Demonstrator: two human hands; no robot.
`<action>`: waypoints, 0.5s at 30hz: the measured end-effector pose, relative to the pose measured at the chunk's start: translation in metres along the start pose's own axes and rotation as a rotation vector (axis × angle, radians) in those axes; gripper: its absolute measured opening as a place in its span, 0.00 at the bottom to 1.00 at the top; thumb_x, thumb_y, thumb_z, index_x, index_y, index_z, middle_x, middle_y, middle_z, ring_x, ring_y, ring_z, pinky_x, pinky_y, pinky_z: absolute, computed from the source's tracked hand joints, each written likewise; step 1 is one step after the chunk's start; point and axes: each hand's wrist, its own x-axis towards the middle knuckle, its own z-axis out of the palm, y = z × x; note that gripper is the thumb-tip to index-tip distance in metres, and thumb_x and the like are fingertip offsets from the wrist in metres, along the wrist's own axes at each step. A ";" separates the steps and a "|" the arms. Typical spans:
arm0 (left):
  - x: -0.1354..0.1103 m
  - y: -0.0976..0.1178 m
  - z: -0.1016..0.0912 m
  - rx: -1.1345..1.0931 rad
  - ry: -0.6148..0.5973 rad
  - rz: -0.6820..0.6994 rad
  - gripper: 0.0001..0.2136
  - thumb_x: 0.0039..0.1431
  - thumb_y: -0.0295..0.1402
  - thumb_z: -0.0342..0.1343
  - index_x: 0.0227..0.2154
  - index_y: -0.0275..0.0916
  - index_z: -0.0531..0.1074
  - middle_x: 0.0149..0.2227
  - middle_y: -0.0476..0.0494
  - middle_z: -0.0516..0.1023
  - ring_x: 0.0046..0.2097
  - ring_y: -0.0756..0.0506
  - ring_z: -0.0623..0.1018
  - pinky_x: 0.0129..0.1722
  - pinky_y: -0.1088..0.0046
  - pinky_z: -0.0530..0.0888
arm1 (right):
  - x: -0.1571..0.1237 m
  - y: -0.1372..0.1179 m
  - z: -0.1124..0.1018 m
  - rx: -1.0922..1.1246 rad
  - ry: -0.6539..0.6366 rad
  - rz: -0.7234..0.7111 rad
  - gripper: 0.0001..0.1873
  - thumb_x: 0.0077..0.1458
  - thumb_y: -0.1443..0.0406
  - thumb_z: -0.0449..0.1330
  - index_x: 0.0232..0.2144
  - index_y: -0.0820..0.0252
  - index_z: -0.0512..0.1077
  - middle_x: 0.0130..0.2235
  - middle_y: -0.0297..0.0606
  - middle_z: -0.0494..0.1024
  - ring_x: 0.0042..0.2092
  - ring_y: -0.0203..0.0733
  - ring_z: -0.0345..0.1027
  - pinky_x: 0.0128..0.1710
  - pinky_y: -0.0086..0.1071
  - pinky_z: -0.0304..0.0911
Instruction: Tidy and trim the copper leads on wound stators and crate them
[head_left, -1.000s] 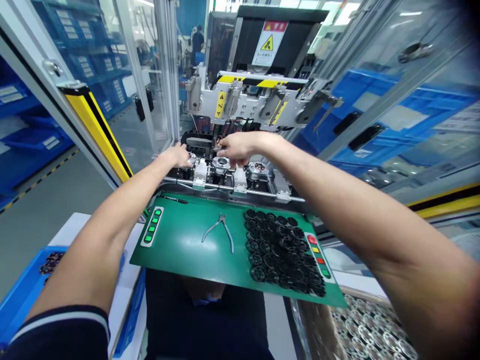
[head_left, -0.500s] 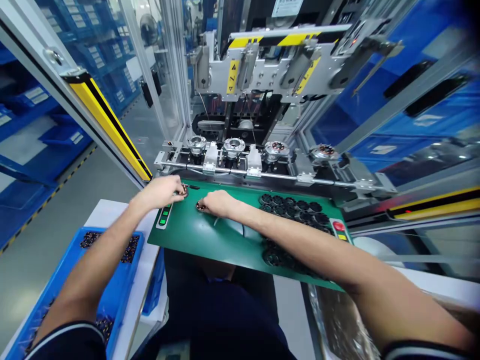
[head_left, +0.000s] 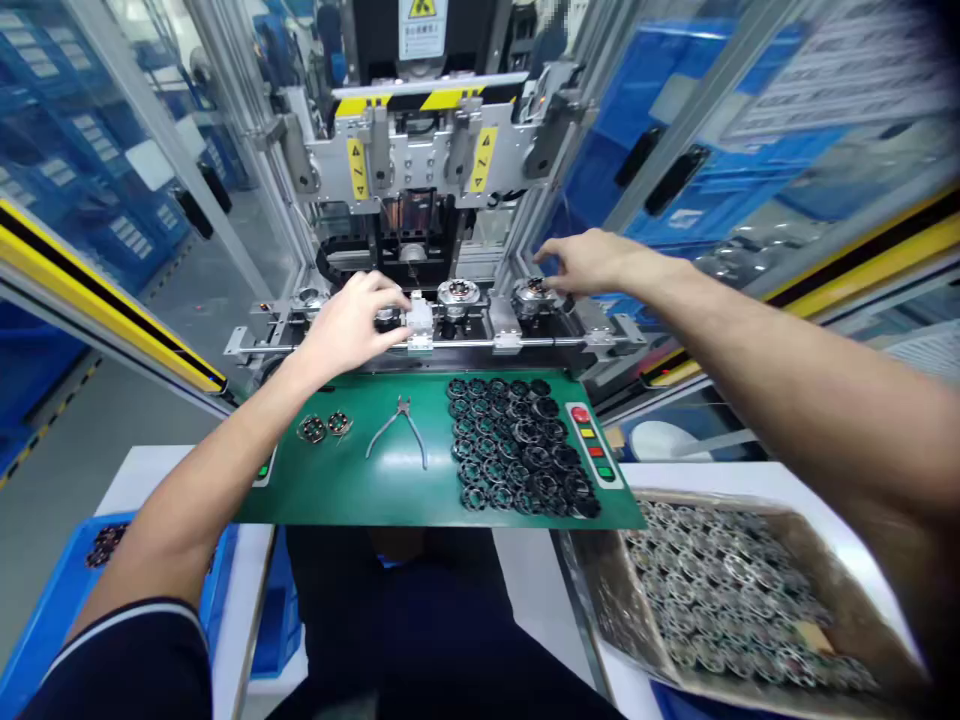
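Note:
My left hand [head_left: 349,325] hovers over the fixture row, fingers spread, its fingertips at a white clamp block [head_left: 420,322] beside a round metal fixture [head_left: 387,316]. My right hand [head_left: 592,262] reaches further right, fingertips on a dark wound stator sitting in a metal fixture [head_left: 534,292]. Another round metal fixture [head_left: 458,295] stands between my hands. Below them lies a green ESD mat [head_left: 337,495] with two small round metal parts [head_left: 324,427], a pair of pliers [head_left: 397,432] and a heap of black rings [head_left: 517,445].
A steel rod [head_left: 510,343] runs in front of the fixtures, under a machine head with yellow warning labels [head_left: 420,150]. Button strip [head_left: 589,443] sits on the mat. A foil-lined box of silver rings [head_left: 720,600] stands at lower right; a blue bin [head_left: 97,570] at lower left.
Both hands have moved forward from the mat to the fixture row, the right one furthest. Two small round parts now lie on the mat at left. My view has tilted down, showing the box.

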 end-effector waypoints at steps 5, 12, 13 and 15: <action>0.122 0.035 0.049 0.101 -0.055 0.032 0.20 0.73 0.38 0.69 0.62 0.35 0.83 0.70 0.27 0.75 0.75 0.27 0.71 0.74 0.45 0.75 | 0.029 0.016 0.029 0.140 -0.165 0.039 0.23 0.76 0.54 0.69 0.65 0.60 0.77 0.61 0.46 0.82 0.56 0.48 0.82 0.56 0.47 0.84; 0.175 0.039 0.088 0.288 -0.235 0.020 0.21 0.77 0.45 0.67 0.63 0.37 0.79 0.67 0.33 0.79 0.69 0.33 0.79 0.69 0.43 0.81 | 0.057 0.017 0.051 0.253 -0.357 0.083 0.22 0.86 0.57 0.54 0.65 0.69 0.76 0.63 0.49 0.79 0.58 0.43 0.81 0.61 0.44 0.79; 0.179 0.040 0.089 0.303 -0.267 0.019 0.22 0.77 0.45 0.67 0.65 0.38 0.77 0.67 0.34 0.79 0.66 0.35 0.81 0.67 0.45 0.83 | 0.060 0.016 0.051 0.257 -0.377 0.084 0.23 0.86 0.57 0.53 0.65 0.69 0.76 0.64 0.49 0.78 0.58 0.43 0.81 0.61 0.45 0.79; 0.186 0.043 0.090 0.326 -0.318 0.013 0.23 0.78 0.45 0.67 0.66 0.38 0.77 0.65 0.34 0.80 0.63 0.36 0.83 0.63 0.49 0.85 | 0.063 0.015 0.048 0.256 -0.393 0.067 0.21 0.81 0.55 0.63 0.64 0.65 0.77 0.62 0.48 0.80 0.57 0.46 0.81 0.59 0.46 0.82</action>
